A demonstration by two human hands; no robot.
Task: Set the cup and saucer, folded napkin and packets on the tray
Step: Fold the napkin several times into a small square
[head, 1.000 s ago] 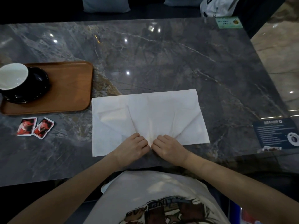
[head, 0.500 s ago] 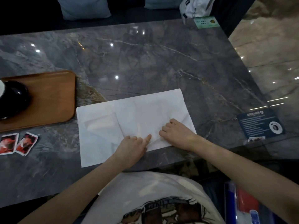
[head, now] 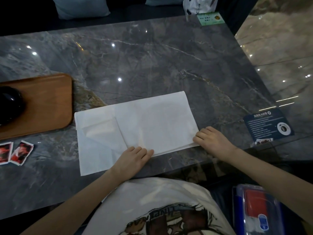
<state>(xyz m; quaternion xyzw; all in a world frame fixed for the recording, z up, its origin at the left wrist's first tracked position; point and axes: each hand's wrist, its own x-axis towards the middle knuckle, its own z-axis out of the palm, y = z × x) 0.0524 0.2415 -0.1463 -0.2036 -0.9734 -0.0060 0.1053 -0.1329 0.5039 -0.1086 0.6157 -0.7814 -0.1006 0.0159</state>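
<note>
Napkin [head: 152, 122] frame centre, mid-fold. Left hand [head: 133, 158] flat, pinning bottom edge; right hand [head: 211, 140] pressing right corner, possibly pinching. Align edges, crease firmly. Tray [head: 50, 102] left, packets [head: 14, 152] lower left.

A white T-shirt [head: 152, 200] is worn, printed on the front with a dark graphic in brown and black tones; pale lettering is set above the graphic, too blurred to be read. Both forearms are bare, and no sleeves, rings, watches or bracelets are seen.
</note>
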